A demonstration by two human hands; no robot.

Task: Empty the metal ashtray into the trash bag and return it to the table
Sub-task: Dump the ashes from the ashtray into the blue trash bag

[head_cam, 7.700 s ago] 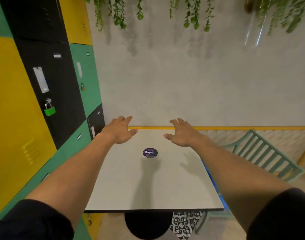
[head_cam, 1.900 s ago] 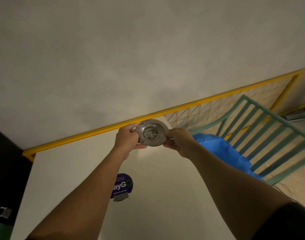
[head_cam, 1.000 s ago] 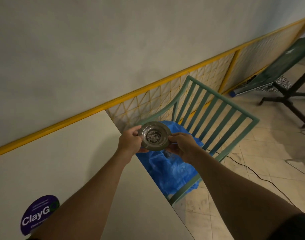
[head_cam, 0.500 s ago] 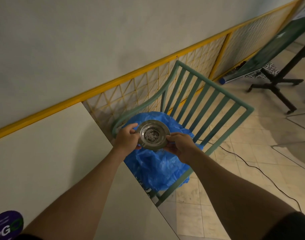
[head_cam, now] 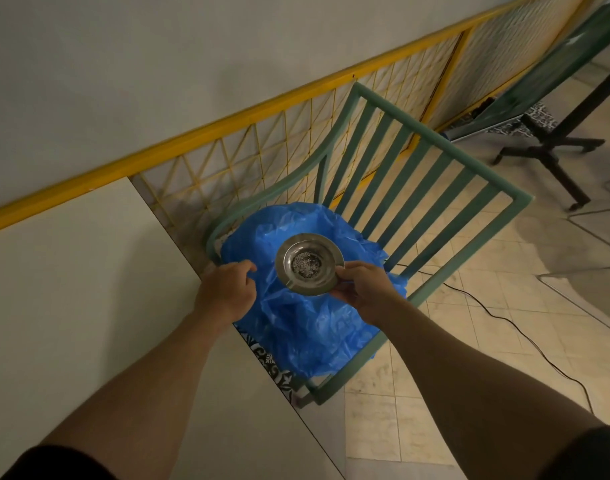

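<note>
Both arms outstretched; right hand [head_cam: 362, 289] gripping, left hand [head_cam: 227, 289] half-curled, fingers bent.

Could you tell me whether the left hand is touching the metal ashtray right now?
Apart. The head view shows a strip of blue trash bag between the left hand and the metal ashtray; only the right hand holds its rim.

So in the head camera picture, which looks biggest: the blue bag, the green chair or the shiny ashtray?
1. Green slatted metal chair, biggest.
2. Crumpled blue plastic trash bag lying on it.
3. Round metal ashtray, smallest, though held nearer the camera, above the bag.
</note>
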